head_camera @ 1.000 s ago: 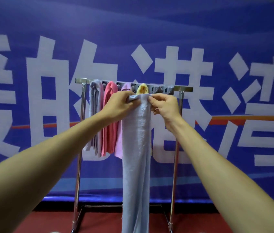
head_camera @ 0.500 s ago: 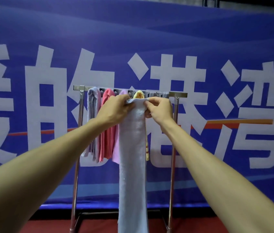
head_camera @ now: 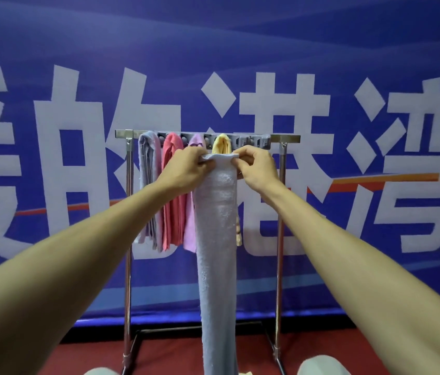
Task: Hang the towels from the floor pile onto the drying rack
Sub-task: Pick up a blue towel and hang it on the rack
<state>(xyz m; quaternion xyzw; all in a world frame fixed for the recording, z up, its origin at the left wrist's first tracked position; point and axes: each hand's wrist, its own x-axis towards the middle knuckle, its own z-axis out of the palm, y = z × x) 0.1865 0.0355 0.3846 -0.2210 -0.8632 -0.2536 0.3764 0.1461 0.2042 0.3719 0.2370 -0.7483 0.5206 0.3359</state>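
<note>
- Left hand (head_camera: 186,169) and right hand (head_camera: 258,166) pinch shut on the top corners of a long pale-blue terry towel (head_camera: 217,239).
- Towel hangs vertically, just before the steel drying rack (head_camera: 289,138).
- Free slots lie up and right of the yellow hung towel (head_camera: 221,143); right hand nearer.

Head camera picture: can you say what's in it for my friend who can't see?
Two hands, left hand and right hand, hold a long pale blue towel up before a metal drying rack. Four towels already hang there: lavender-grey, pink, lilac, yellow.

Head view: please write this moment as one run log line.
both hands pinch blue towel top edge | left hand | right hand | before rack | not hung
</note>
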